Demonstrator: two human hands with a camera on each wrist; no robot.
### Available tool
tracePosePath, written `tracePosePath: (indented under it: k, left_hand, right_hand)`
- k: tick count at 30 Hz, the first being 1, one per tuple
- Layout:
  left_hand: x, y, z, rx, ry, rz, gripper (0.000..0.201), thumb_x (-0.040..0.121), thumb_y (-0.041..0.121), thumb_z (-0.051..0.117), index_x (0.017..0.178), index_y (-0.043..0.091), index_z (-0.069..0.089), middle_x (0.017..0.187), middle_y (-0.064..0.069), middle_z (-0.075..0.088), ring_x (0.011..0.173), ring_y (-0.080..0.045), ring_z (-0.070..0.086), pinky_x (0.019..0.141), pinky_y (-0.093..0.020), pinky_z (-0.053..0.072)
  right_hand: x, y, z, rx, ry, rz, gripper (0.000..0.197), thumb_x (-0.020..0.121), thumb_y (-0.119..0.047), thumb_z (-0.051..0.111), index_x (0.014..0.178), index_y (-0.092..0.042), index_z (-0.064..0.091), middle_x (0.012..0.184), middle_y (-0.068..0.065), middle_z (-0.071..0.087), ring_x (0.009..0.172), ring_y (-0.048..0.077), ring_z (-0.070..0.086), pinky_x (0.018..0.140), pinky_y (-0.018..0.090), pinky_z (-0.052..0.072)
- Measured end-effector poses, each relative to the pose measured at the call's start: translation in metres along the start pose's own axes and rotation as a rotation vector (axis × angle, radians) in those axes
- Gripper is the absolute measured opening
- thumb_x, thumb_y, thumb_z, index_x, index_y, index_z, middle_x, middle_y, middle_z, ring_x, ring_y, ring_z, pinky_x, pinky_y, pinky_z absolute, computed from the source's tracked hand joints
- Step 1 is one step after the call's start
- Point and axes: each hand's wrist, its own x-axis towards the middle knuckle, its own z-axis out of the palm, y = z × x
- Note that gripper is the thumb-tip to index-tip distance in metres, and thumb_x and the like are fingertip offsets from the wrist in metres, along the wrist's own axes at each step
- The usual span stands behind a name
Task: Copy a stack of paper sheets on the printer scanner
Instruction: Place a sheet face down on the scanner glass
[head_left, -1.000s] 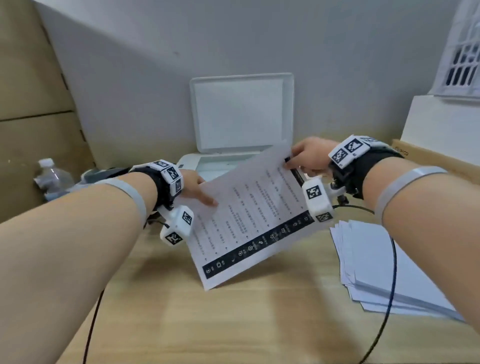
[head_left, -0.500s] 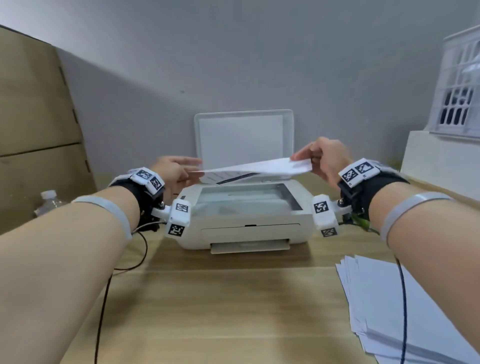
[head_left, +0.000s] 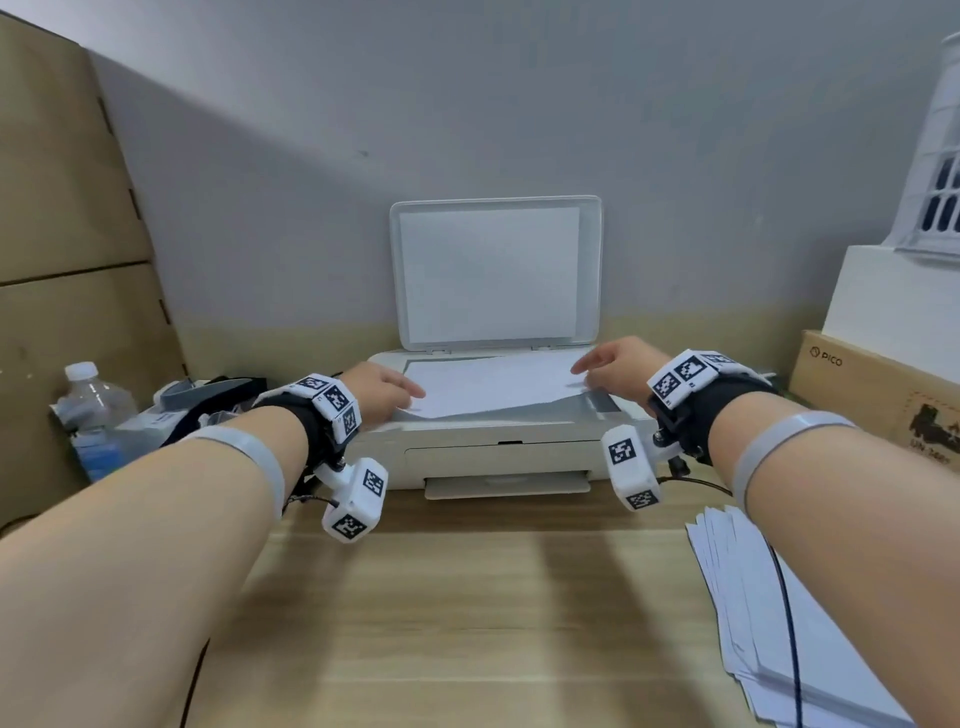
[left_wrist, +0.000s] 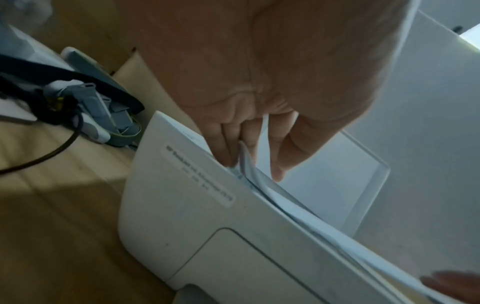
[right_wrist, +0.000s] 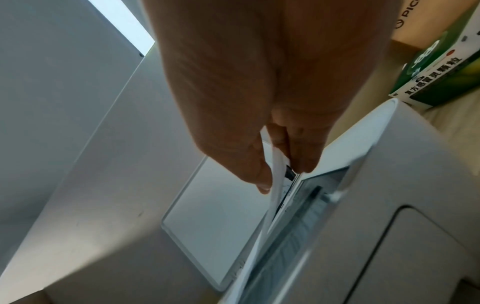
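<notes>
A white printer (head_left: 493, 447) stands at the back of the wooden desk with its scanner lid (head_left: 496, 270) raised upright. A single paper sheet (head_left: 488, 382) lies blank side up on the scanner bed, slightly askew. My left hand (head_left: 382, 392) pinches the sheet's left edge (left_wrist: 249, 164) between thumb and fingers. My right hand (head_left: 615, 364) pinches the right edge (right_wrist: 276, 181), printed side facing down. A fanned stack of white sheets (head_left: 769, 613) lies on the desk at the right, partly under my right forearm.
A water bottle (head_left: 91, 410) and a heap of black straps and grey gear (head_left: 202, 405) sit left of the printer. Cardboard boxes (head_left: 883, 400) and a white basket (head_left: 940, 171) stand at the right. A green box (right_wrist: 441, 70) lies beside the printer. Cables trail over the desk.
The sheet, held printed side up a second ago, has been turned over and lowered onto the scanner bed. Both hands have moved forward and down with it.
</notes>
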Motion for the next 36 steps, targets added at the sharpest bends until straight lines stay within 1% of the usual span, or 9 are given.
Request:
tracePosePath:
  k: [3,10,13,17,21,25,31,34,36]
  left_hand:
    - [0.001,0.0,0.002,0.15,-0.078,0.031,0.027,0.092,0.016,0.06,0.115,0.023,0.072,0.122,0.003,0.062,0.11,-0.013,0.054,0.093,-0.021,0.036]
    - [0.005,-0.005,0.003,0.37,-0.083,0.022,0.032,0.089,0.023,0.06,0.119,0.033,0.068,0.131,0.006,0.062,0.118,-0.012,0.055,0.091,-0.018,0.035]
    - [0.006,-0.003,0.005,0.412,-0.106,0.023,0.036,0.091,0.03,0.06,0.126,0.033,0.064,0.136,0.007,0.058,0.126,-0.014,0.051,0.096,-0.019,0.033]
    - [0.008,-0.001,0.005,0.437,-0.139,0.031,0.037,0.093,0.037,0.058,0.13,0.035,0.061,0.14,0.008,0.054,0.13,-0.016,0.048,0.107,-0.025,0.031]
    - [0.013,0.001,-0.002,0.346,-0.151,0.052,0.032,0.094,0.036,0.058,0.125,0.03,0.065,0.136,0.007,0.058,0.125,-0.015,0.051,0.103,-0.024,0.033]
    - [0.03,0.003,-0.02,0.231,-0.09,0.053,0.032,0.093,0.041,0.057,0.123,0.031,0.066,0.132,0.006,0.059,0.121,-0.018,0.052,0.101,-0.029,0.035]
    - [0.091,0.014,-0.044,-0.19,0.042,-0.027,0.043,0.095,0.027,0.059,0.136,0.015,0.053,0.13,-0.006,0.058,0.116,-0.023,0.054,0.104,-0.043,0.044]
    - [0.13,0.022,-0.052,-0.386,0.158,-0.072,0.059,0.094,0.019,0.06,0.147,0.015,0.035,0.111,-0.007,0.058,0.106,-0.027,0.058,0.095,-0.042,0.049]
    - [0.15,0.027,-0.054,-0.451,0.197,-0.094,0.071,0.091,0.018,0.062,0.152,0.018,0.024,0.121,-0.01,0.055,0.111,-0.031,0.057,0.096,-0.046,0.05]
  right_hand:
    - [0.005,0.0,0.006,-0.095,-0.068,0.005,0.03,0.094,-0.011,0.056,0.119,-0.019,0.07,0.126,0.004,0.064,0.106,0.019,0.059,0.083,0.025,0.043]
    - [-0.002,-0.005,0.024,-0.287,-0.17,0.045,0.028,0.101,-0.025,0.044,0.12,-0.012,0.06,0.141,0.003,0.053,0.116,0.02,0.051,0.097,0.026,0.038]
    - [0.004,-0.004,0.03,-0.32,-0.196,0.049,0.009,0.098,-0.028,0.049,0.106,-0.029,0.044,0.144,0.003,0.049,0.102,0.012,0.038,0.086,0.021,0.029]
    - [0.011,-0.006,0.03,-0.466,-0.265,0.012,0.009,0.102,-0.021,0.04,0.102,-0.014,0.046,0.117,0.005,0.052,0.096,0.017,0.039,0.06,0.018,0.03]
    - [0.018,-0.004,0.025,-0.527,-0.244,-0.027,0.034,0.102,-0.025,0.046,0.132,-0.014,0.057,0.137,0.003,0.054,0.118,0.02,0.051,0.088,0.024,0.04]
    - [0.02,-0.017,0.006,-0.465,-0.186,-0.065,0.044,0.106,-0.03,0.036,0.146,-0.012,0.044,0.153,0.003,0.04,0.14,0.022,0.037,0.112,0.03,0.026]
    - [0.058,-0.035,-0.006,-0.259,-0.062,-0.114,0.043,0.104,-0.028,0.042,0.143,-0.011,0.048,0.15,0.006,0.044,0.138,0.022,0.039,0.108,0.028,0.028]
    - [0.085,-0.041,-0.008,-0.084,0.054,-0.108,0.041,0.101,-0.027,0.049,0.139,-0.013,0.051,0.14,0.008,0.053,0.125,0.023,0.051,0.09,0.024,0.037]
    - [0.095,-0.043,-0.007,0.018,0.117,-0.1,0.04,0.1,-0.025,0.052,0.137,-0.013,0.051,0.135,0.008,0.055,0.116,0.022,0.054,0.082,0.022,0.035]
